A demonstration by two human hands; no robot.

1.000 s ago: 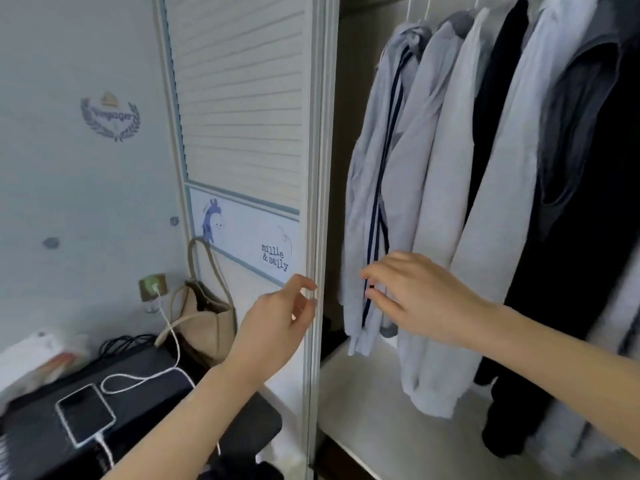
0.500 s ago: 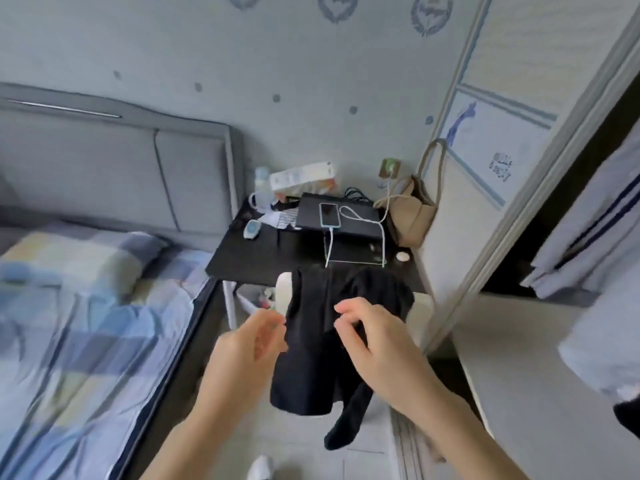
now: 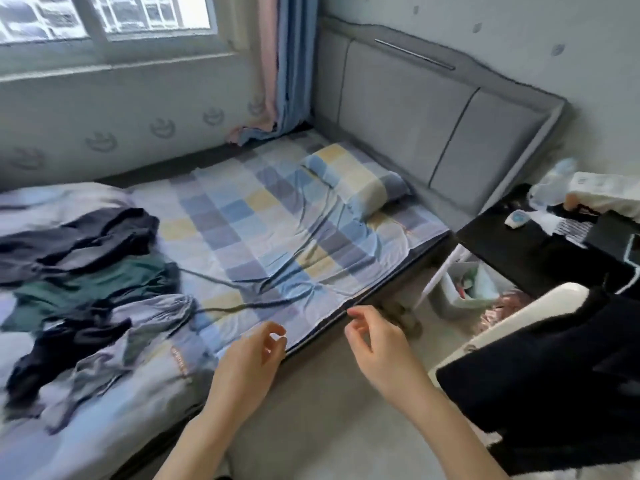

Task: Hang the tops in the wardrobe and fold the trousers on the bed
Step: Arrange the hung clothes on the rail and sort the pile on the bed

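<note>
Left hand (image 3: 247, 363) and right hand (image 3: 375, 341) are held over the near edge of the bed (image 3: 346, 306); each grip is loosely curled, fingers apart, nothing held. A black garment (image 3: 554, 382) is draped on a white chair (image 3: 512, 318) at the right, off the bed. A heap of clothes (image 3: 90, 282), dark, green and grey, is spread along the bed's left side. A checked pillow (image 3: 356, 178) is seen at the far headboard end. A black surface (image 3: 519, 247) with clutter is set beside the bed's far right corner.
</note>
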